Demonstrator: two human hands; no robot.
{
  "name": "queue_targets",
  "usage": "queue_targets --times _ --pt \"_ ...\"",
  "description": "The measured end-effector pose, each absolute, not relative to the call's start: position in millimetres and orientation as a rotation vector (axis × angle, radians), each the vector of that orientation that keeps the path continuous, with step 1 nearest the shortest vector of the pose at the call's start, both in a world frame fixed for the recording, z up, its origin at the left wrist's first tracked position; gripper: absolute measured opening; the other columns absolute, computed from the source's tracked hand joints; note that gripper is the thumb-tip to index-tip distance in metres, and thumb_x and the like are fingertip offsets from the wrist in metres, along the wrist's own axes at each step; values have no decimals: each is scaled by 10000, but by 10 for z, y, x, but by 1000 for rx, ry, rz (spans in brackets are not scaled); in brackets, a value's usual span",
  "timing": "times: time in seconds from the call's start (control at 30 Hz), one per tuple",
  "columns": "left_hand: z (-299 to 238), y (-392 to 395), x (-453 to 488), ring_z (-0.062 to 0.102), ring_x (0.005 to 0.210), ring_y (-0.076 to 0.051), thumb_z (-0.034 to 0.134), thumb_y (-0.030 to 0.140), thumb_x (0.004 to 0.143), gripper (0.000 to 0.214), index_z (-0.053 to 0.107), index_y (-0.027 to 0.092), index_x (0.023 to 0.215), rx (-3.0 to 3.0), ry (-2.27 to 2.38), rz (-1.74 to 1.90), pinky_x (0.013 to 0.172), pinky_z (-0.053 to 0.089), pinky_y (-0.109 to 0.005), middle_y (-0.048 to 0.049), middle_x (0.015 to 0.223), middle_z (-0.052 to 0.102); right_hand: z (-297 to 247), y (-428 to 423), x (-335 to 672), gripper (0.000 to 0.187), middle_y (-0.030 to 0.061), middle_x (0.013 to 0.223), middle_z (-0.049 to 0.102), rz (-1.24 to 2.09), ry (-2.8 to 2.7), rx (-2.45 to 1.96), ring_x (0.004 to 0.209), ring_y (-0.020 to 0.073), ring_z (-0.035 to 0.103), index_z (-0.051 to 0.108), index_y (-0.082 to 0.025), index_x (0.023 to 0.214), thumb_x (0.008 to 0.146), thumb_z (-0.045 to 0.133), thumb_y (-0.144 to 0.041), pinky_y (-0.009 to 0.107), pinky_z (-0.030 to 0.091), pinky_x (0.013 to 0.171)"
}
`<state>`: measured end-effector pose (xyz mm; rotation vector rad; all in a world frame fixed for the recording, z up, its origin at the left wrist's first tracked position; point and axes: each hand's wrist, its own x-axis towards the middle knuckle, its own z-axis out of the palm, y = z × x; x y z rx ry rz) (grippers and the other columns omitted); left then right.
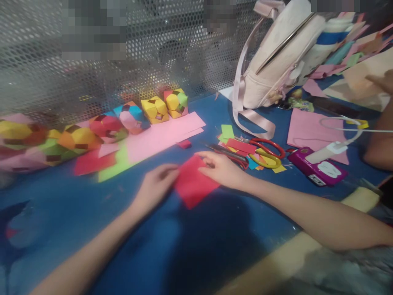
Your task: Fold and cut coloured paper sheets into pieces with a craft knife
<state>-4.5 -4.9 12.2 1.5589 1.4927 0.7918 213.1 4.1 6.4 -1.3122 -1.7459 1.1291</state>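
Observation:
A red square of paper (193,184) lies on the blue table (92,213) in front of me. My left hand (155,186) rests on the paper's left edge with its fingers curled and pressed on it. My right hand (222,168) lies on the paper's upper right corner, fingers stretched flat and holding it down. A row of folded paper cubes (153,110) in yellow, red, pink and blue stands along the mesh wall behind.
Pink sheets (166,133), red and green paper lie left of centre. Red-handled scissors (264,149) and scraps sit to the right, then a magenta box (319,170) with a white cable. A pale backpack (276,61) stands at back right. Another person's arm (379,139) shows at the right edge.

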Motion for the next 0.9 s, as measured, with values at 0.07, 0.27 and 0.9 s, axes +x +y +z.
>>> queue_targets --times 0.07,0.27,0.9 --pt "115 -26 -45 626 714 -182 592 470 809 361 722 167 958 1717 1482 720 632 477 -266 -43 774 712 48 35 2106 451 -67 643 447 1097 -1786 -1294 603 103 460 568 -124 1240 795 559 -200 245 407 597" --pt "77 -16 -72 606 648 -160 505 420 873 311 716 193 851 1953 1481 609 652 476 -264 -6 699 687 -73 91 2142 423 58 941 675 783 -1901 -1269 806 168 622 550 -158 1258 836 531 -180 334 519 770" --pt "-149 12 -66 550 1257 -248 313 167 977 427 425 101 1384 2846 948 490 1038 464 -468 -197 1356 561 -169 -190 2020 600 235 1396 512 143 -2658 -928 1351 311 425 485 13 1354 960 459 -438 454 345 1122"
